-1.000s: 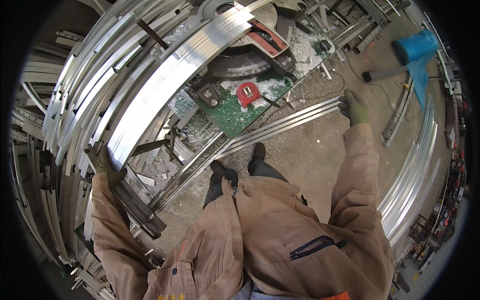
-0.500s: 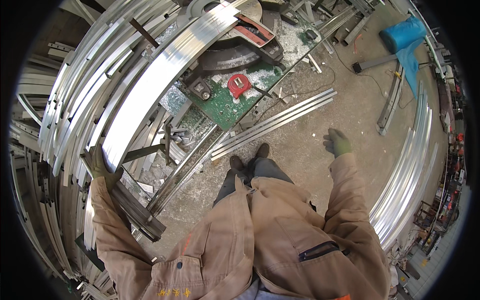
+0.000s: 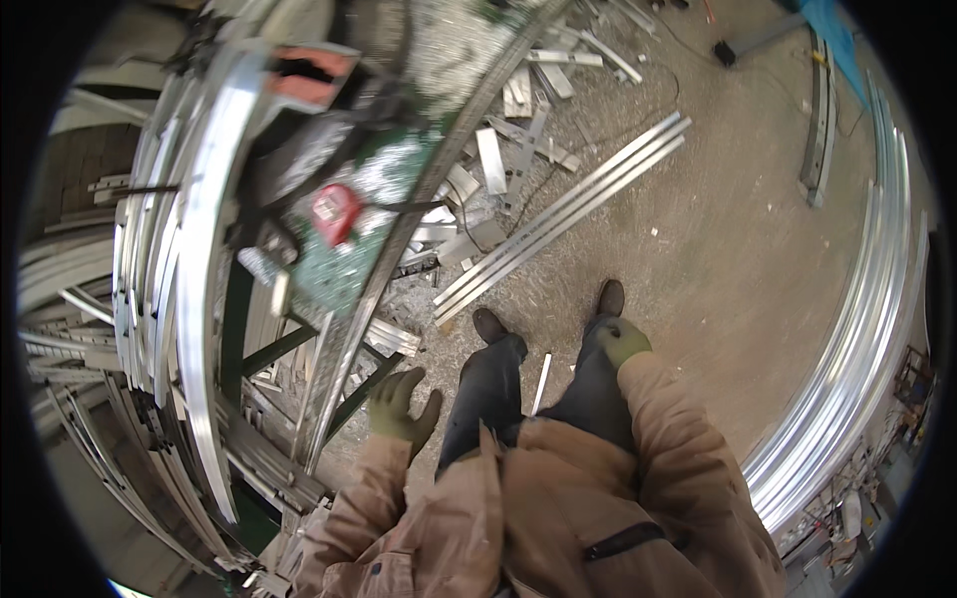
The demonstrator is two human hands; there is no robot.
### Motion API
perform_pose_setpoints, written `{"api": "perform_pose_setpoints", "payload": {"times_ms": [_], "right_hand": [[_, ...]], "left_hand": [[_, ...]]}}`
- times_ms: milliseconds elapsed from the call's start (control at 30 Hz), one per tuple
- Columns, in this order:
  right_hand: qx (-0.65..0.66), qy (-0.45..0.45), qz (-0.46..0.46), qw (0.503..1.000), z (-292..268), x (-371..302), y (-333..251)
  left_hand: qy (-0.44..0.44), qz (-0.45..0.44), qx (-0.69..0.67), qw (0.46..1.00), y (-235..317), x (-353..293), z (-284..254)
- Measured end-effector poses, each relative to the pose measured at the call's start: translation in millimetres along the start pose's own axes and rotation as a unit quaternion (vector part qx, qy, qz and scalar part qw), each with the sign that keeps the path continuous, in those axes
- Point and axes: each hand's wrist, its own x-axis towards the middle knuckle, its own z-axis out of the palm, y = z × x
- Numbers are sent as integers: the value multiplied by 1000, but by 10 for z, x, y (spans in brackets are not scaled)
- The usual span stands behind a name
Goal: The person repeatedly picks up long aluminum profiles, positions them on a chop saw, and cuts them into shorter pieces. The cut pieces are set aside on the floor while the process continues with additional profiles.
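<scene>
My left hand (image 3: 402,407), in a greenish glove, hangs empty with fingers apart, to the right of the metal rack and beside my left leg. In front of my right thigh is my gloved right hand (image 3: 623,344); its fingers are foreshortened and mostly hidden, and no held thing shows. Ahead, several long silver metal strips (image 3: 560,217) lie side by side on the floor beyond my shoes. A red tape measure (image 3: 336,214) rests on the green saw table (image 3: 329,279), left of them. A wide silver profile (image 3: 204,239) stretches along the left, apart from my hand.
A dark cutting saw (image 3: 309,149), blurred, stands on the table. Metal offcuts (image 3: 490,159) litter the floor beside the table's metal edge rail (image 3: 384,264). Many profiles (image 3: 140,289) are stacked at the left. Another shiny bundle (image 3: 847,329) curves along the right. A short white strip (image 3: 541,384) lies between my legs.
My left hand has let go of the metal pieces at the left rack and come back toward my body. My right hand has moved in to my thigh. My view has turned and shifted right.
</scene>
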Motion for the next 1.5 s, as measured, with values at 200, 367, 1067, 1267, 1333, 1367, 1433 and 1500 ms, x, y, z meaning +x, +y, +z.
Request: {"api": "perform_pose_setpoints", "payload": {"times_ms": [200, 367, 1067, 1267, 1333, 1367, 1433, 1500], "right_hand": [[-78, 68, -56, 993, 197, -189, 924], [-74, 38, -58, 995, 197, 21, 1303], [-43, -2, -47, 998, -114, 172, 1308], [-64, -34, -82, 994, 12, 89, 1409], [-63, 1, -95, 993, 195, -3, 1599], [-63, 19, -101, 993, 263, -49, 1690], [-77, -5, -125, 989, 260, -47, 1724], [-85, -20, -132, 987, 282, -71, 1705]], "left_hand": [[-206, -63, 18, 976, -455, 1193, 3128], [-251, -80, 48, 964, -880, 2288, 5272], [-244, -114, 101, 958, -1140, 3011, 8022], [-405, -126, 1, 906, -966, 2648, 7089], [-394, -154, -92, 902, -961, 2368, 6774], [-392, -169, -147, 892, -958, 2214, 6605], [-399, -214, -186, 872, -876, 1945, 6174], [-418, -237, -220, 849, -810, 1688, 5708]]}}
